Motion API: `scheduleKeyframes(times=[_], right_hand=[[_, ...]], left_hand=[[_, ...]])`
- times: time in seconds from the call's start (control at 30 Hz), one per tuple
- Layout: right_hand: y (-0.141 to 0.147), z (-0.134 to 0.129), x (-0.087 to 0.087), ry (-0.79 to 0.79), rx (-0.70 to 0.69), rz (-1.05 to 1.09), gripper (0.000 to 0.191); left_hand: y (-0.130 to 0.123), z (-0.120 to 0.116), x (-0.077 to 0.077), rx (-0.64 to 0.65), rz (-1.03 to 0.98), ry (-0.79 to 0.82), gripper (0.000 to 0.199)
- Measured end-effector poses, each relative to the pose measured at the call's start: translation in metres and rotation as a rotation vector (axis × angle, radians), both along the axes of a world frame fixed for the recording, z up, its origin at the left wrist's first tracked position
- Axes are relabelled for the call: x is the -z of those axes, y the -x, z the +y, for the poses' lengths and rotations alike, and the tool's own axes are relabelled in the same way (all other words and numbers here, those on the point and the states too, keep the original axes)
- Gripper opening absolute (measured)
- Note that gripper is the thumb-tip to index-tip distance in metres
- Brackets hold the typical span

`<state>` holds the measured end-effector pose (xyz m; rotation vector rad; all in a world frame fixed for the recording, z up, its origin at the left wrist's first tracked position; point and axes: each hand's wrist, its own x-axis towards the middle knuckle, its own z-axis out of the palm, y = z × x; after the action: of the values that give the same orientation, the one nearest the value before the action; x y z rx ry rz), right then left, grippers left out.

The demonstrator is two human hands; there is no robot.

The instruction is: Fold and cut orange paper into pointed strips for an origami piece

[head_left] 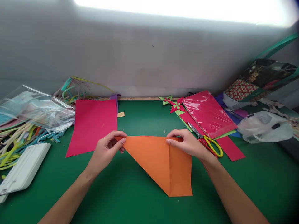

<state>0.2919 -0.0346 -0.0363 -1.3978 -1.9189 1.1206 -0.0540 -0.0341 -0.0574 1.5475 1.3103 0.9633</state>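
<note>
An orange paper [151, 158] is folded into a triangle with a rectangular strip along its right side. Its top edge is held up between both hands, over the green table. My left hand [109, 145] pinches the upper left corner between thumb and fingers. My right hand [184, 141] pinches the top edge near the right, beside the crease where the strip begins. The lower part of the paper hangs toward the front, its bottom edge close to the table.
A magenta sheet [93, 124] lies behind my left hand. At the right are scissors [211, 143], a wrapped red pack [207, 112], paper stars [175, 105] and a plastic bag [263, 127]. A white device [25, 169] and coloured strips [16, 140] lie left.
</note>
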Motion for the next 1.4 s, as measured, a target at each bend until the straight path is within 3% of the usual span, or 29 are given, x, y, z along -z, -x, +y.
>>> scheduleKeyframes(times=[1.17,1.23,1.33,1.4], right_hand=[[-0.004,0.005,0.004,0.000,-0.044,-0.092,0.024],[-0.005,0.007,0.007,-0.094,-0.016,-0.177,0.022],[0.002,0.006,0.017,-0.425,0.141,-0.335,0.031],[0.014,0.004,0.026,-0.615,0.115,-0.389,0.042]], left_hand=[[-0.001,-0.001,0.004,-0.033,0.011,-0.054,0.020],[-0.005,0.000,0.010,-0.046,0.016,-0.042,0.021],[-0.013,0.005,0.025,-0.034,0.059,-0.014,0.022],[-0.018,0.010,0.037,-0.005,0.148,-0.023,0.021]])
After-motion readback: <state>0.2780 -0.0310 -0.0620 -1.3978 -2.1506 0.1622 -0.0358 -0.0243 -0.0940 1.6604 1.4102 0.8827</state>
